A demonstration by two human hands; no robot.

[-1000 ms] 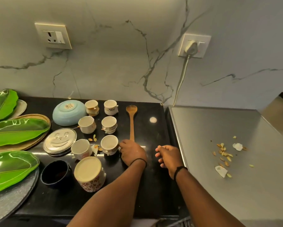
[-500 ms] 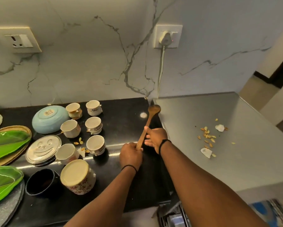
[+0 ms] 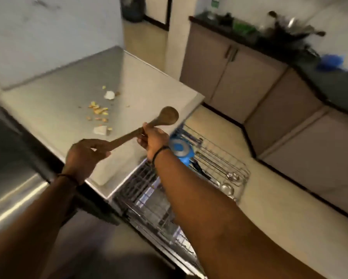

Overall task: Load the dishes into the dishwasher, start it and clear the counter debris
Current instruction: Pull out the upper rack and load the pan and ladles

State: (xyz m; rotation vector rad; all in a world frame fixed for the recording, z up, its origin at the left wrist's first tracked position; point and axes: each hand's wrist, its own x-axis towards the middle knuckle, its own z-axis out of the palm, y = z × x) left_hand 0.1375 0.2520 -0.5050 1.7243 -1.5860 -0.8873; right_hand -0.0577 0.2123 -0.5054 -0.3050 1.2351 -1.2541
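We read no labels or writing anywhere. Nearest us, our left hand pinches the handle end of the long brown wooden spoon. Our right hand curls its fingers round the neck below the bowl, holding the spoon tilted above the steel table. Below, the wire dishwasher rack holds a blue round lid. Farther off, yellowish peel scraps lie on the table.

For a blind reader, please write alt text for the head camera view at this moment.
Both hands hold a wooden spoon in the air, the left hand at the handle end and the right hand near the bowl. Below them an open dishwasher rack holds a blue pan, and food scraps lie on the steel counter.
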